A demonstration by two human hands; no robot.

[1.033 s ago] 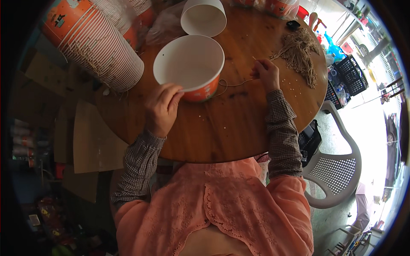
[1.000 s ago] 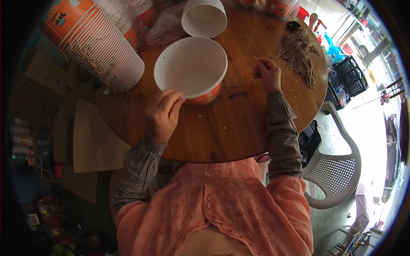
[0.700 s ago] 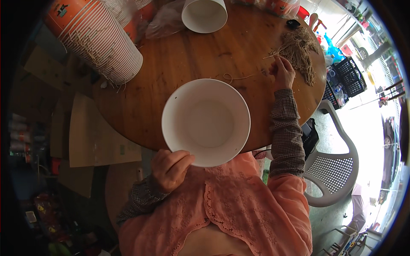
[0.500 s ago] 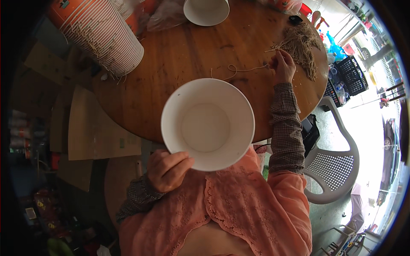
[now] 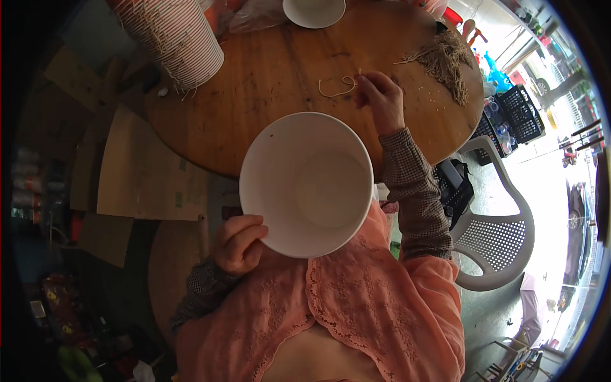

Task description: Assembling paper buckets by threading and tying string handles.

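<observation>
I see the left hand (image 5: 238, 245) gripping the white paper bowl (image 5: 307, 183) near the chest, while the right hand (image 5: 382, 102) pinches a string loop (image 5: 336, 86) on the far round wooden table (image 5: 267, 83).

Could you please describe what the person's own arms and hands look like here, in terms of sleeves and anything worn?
Both forearms are covered to the wrist by snug sleeves in a fine dark-and-light check. Over them sits a loose salmon-pink garment with a lacy texture and scalloped edges. The left hand and right hand are bare: no gloves. No ring or watch can be made out.
</observation>
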